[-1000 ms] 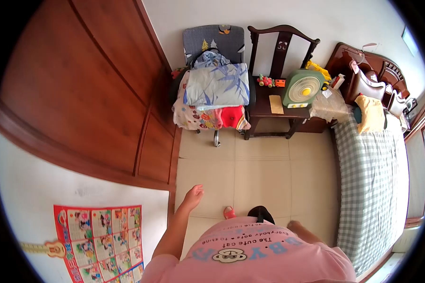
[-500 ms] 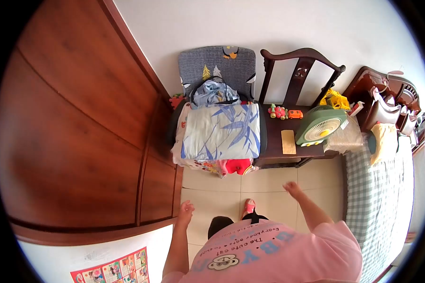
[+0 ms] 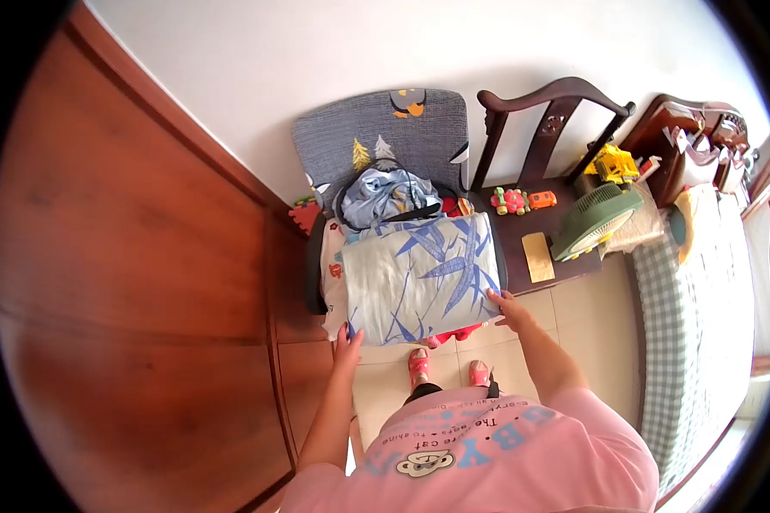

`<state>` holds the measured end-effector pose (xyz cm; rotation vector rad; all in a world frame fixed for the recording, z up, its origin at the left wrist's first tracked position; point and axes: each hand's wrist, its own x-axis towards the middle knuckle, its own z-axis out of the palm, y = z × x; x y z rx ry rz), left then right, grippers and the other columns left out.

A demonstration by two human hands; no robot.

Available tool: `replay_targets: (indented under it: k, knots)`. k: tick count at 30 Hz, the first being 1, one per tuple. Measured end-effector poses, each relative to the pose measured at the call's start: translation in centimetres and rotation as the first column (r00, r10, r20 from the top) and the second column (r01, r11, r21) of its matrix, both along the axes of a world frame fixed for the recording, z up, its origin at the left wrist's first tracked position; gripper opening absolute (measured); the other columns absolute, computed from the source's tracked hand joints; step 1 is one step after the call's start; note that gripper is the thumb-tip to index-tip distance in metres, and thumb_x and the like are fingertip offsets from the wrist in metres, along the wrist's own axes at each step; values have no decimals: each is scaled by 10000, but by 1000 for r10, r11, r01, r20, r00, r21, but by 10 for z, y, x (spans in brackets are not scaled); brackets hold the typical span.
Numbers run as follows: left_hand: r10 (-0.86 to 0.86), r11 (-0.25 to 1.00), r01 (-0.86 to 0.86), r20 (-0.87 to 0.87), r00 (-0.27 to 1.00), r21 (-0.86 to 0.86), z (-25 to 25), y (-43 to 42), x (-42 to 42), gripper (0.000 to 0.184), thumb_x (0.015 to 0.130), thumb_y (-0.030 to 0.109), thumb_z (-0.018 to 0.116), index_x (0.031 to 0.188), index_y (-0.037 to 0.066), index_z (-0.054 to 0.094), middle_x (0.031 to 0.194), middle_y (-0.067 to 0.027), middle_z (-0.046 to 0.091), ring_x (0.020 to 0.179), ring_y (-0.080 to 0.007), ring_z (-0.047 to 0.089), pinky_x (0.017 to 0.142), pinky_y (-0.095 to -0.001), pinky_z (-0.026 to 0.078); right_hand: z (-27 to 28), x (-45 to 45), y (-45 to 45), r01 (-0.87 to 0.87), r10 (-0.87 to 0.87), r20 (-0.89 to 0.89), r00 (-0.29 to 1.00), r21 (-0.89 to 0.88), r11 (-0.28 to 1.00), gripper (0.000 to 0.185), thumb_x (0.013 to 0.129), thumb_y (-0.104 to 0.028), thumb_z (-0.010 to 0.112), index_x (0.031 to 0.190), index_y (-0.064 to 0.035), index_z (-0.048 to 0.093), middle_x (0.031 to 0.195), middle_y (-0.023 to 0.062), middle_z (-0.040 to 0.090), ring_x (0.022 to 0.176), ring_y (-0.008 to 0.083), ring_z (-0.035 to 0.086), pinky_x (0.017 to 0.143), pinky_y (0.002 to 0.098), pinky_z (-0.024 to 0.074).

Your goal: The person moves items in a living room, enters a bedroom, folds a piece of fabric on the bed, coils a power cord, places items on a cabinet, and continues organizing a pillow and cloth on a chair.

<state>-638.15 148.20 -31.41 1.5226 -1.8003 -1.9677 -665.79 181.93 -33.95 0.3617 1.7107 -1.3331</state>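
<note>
Nearest to us is our pink shirt (image 3: 496, 457), with our pink shoes (image 3: 479, 374) on the floor just past it. Our left hand (image 3: 347, 345) is at the near left corner of a folded cloth (image 3: 423, 278), our right hand (image 3: 512, 312) at its near right corner. Both seem to touch the edge, but we cannot tell whether the fingers are clamped on it. The cloth, pale with blue leaves, lies on the seat of a grey chair (image 3: 340, 128). We judge it soft and limp, fairly light, not fragile, though its layers could slide apart; we would hold it by both sides, fingers well under the lowest fold. Behind it, a crumpled blue bundle (image 3: 383, 197) sits near the chair's back. Off to the right, a green fan (image 3: 597, 221) and an orange toy car (image 3: 541, 200) stand on a wooden chair (image 3: 512, 235).
</note>
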Motion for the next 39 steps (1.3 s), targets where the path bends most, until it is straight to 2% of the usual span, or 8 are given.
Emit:
replay_targets:
  k: [5, 7, 14, 19, 23, 25, 31, 39]
  knots:
    - [-165, 967, 178, 86, 983, -182, -83, -53, -7, 735, 775, 301, 700, 1347, 26, 330, 1215, -171, 512, 1102, -266, 502, 903, -349, 423, 6, 18, -6, 97, -84, 91, 992, -143, 985, 922, 670, -563, 730, 1348, -72, 344, 1220, 137, 518, 1127, 275, 503, 899, 462, 429]
    - [-373, 921, 380, 90, 924, -82, -79, -60, -14, 681, 836, 246, 648, 1383, 189, 246, 1333, -64, 416, 1141, -262, 473, 804, -496, 469, 22, 16, -10, 113, -98, 100, 990, -161, 981, 873, 673, -509, 754, 1324, -65, 380, 1165, 123, 551, 1081, 250, 536, 888, 425, 443]
    - [-84, 935, 76, 8, 996, 345, -24, -48, -40, 602, 887, 258, 583, 1379, 228, 239, 1365, -42, 385, 1208, -322, 433, 886, -615, 417, 186, 61, -106, -217, 252, -749, 613, 147, 965, 522, 610, -276, 782, 984, -6, 537, 912, 157, 569, 867, 277, 579, 765, 367, 462]
    - [-68, 819, 190, -237, 969, 542, -38, -59, -35, 563, 921, 191, 510, 1395, 188, 205, 1342, -101, 394, 1183, -300, 461, 838, -539, 491, 225, 95, -148, -439, 236, -911, 339, 68, 896, 559, 592, -222, 779, 1048, -13, 532, 912, 164, 542, 889, 348, 530, 788, 398, 445]
    - [-98, 821, 300, -398, 912, 485, -51, -64, -27, 539, 936, 172, 480, 1401, 154, 209, 1328, -101, 413, 1174, -305, 469, 877, -527, 476, 208, 87, -134, -355, 225, -891, 394, 78, 932, 547, 593, -222, 772, 1044, -15, 543, 943, 159, 550, 902, 324, 541, 792, 371, 455]
    - [-135, 827, 333, -415, 900, 453, -60, -68, -25, 603, 917, 229, 535, 1408, 159, 192, 1351, -102, 386, 1203, -314, 435, 883, -555, 459, 195, 81, -114, -206, 155, -737, 658, 22, 978, 553, 591, -227, 771, 1048, -14, 545, 927, 136, 565, 883, 259, 557, 791, 344, 453]
    - [-120, 941, 92, 66, 991, 326, -41, -64, -25, 645, 843, 300, 650, 1349, 167, 273, 1356, -70, 361, 1241, -307, 357, 878, -625, 384, 64, 50, -35, 106, -98, -309, 946, 8, 994, 641, 664, -336, 754, 1143, 22, 524, 984, 103, 602, 884, 218, 578, 802, 335, 461]
    - [-32, 906, 5, 56, 998, 423, -34, -63, -17, 909, 757, 317, 747, 1399, 154, 124, 1367, -116, 335, 1210, -314, 374, 825, -562, 445, 7, 15, -28, 185, -197, -158, 968, -90, 979, 809, 665, -491, 772, 1210, 36, 492, 1069, 150, 607, 963, 233, 596, 863, 364, 465]
